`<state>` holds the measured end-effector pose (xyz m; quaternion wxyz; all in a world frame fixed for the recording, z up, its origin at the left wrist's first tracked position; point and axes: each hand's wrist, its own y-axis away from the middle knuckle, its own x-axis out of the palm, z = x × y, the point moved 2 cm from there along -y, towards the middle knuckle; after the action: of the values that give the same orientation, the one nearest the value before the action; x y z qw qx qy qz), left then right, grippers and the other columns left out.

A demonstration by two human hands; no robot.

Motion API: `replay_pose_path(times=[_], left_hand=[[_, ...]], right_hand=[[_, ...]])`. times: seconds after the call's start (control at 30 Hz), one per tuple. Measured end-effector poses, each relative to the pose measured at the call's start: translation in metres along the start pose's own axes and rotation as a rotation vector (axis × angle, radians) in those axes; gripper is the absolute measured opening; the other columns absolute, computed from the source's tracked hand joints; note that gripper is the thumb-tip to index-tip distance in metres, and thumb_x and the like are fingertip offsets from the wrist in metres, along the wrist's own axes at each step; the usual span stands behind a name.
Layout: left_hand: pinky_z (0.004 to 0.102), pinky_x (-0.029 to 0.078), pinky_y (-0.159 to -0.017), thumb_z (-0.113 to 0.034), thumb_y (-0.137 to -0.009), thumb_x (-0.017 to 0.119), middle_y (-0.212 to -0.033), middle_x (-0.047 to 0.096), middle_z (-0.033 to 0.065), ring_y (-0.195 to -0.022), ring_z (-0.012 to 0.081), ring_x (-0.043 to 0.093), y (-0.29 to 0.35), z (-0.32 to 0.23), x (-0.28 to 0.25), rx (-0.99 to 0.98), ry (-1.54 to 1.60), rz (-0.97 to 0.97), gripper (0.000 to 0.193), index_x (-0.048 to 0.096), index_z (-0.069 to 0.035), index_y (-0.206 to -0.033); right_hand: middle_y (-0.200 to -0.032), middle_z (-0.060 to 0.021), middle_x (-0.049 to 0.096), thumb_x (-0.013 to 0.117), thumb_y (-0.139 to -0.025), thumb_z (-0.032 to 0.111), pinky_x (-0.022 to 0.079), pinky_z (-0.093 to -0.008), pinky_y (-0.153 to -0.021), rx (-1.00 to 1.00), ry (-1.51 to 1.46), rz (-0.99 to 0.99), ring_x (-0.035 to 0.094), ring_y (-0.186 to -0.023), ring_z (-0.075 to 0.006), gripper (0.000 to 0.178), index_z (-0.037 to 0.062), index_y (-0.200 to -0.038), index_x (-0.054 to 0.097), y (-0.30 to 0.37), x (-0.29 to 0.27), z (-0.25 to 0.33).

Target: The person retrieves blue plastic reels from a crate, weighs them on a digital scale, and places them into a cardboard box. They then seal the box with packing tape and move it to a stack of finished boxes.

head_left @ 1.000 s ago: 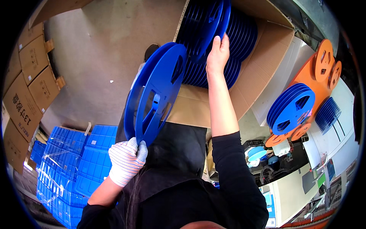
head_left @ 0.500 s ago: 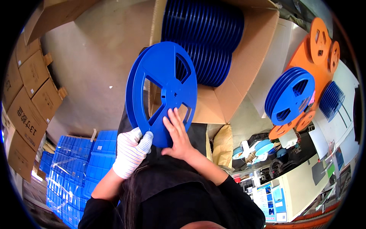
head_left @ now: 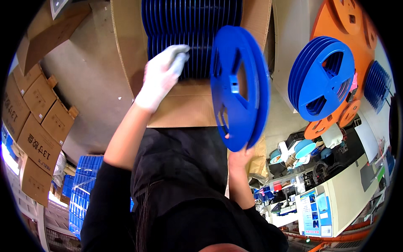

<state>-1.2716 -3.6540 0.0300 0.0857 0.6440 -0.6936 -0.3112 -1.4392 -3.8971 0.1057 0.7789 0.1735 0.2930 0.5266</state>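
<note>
My bare right hand [head_left: 240, 158] is closed on the lower edge of a blue plastic reel [head_left: 231, 111], which stands tilted at the right of the box's front. A fingertip shows through one of the reel's openings; the other fingers are mostly hidden behind it. Over the front left part of a cardboard box [head_left: 180, 111] is my left hand [head_left: 161, 74], in a white glove. Its fingers are partly bent, slightly blurred, with nothing visible in them. Below and beyond it, rows of blue reels [head_left: 191, 25] stand on edge in the box.
At the right, several blue reels [head_left: 323, 80] hang together before an orange disc-shaped rack [head_left: 354, 46]. Stacked cartons [head_left: 40, 143] stand at the left, near wrapped blue plastic stacks [head_left: 84, 189]. A cream cabinet [head_left: 340, 197] is at the lower right.
My left hand has let go of the reel and reached forward over the box. The reel has moved right and turned, held by my right hand alone. The whole view has shifted.
</note>
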Motion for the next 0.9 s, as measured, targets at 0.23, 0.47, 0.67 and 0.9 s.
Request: replay_pose_path(times=[0.23,0.47,0.67,0.9], left_hand=[[0.0417,0.029,-0.112,-0.021,-0.087,0.059,-0.148,0.037,0.0081,-0.138,0.0266,0.033,-0.11,0.132,0.084,0.615,-1.188,0.23,0.058,0.04,-0.011,-0.141],[0.0423,0.023,-0.115,-0.029,-0.089,0.056,-0.146,0.041,0.0065,-0.138,0.0243,0.033,-0.106,0.165,0.079,0.64,-1.252,0.247,0.052,0.046,-0.011,-0.137],[0.0449,0.02,-0.116,-0.015,-0.087,0.049,-0.119,0.063,0.0109,-0.125,0.0271,0.049,-0.041,0.147,0.123,0.595,-1.458,0.84,0.027,0.069,-0.009,-0.105],[0.0432,0.017,-0.119,0.0,-0.092,0.029,-0.129,0.055,0.0168,-0.125,0.0251,0.049,0.001,0.23,0.194,0.152,-1.039,0.638,0.048,0.038,0.001,-0.139]], right_hand=[[-0.097,-0.0186,0.063,0.046,-0.097,0.024,0.052,-0.0337,-0.067,-0.265,-0.2,-0.016,0.062,-0.078,-0.0252,0.04,-0.0038,-0.125,0.043,-0.027,-0.007,0.001],[-0.106,-0.0185,0.06,0.043,-0.098,0.031,0.053,-0.0339,-0.067,-0.393,0.118,0.037,0.062,-0.081,-0.0261,0.049,0.0017,-0.136,0.034,-0.032,-0.009,-0.024],[-0.097,-0.0157,0.061,0.043,-0.097,0.035,0.051,-0.0374,-0.063,-0.233,-0.31,0.061,0.059,-0.075,-0.027,0.04,0.0015,-0.118,0.051,-0.048,0.02,-0.006],[-0.1,-0.0162,0.06,0.039,-0.099,0.039,0.05,-0.039,-0.067,-0.207,-0.008,0.106,0.06,-0.077,-0.0275,0.042,0.0051,-0.123,0.046,-0.06,0.045,-0.047]])
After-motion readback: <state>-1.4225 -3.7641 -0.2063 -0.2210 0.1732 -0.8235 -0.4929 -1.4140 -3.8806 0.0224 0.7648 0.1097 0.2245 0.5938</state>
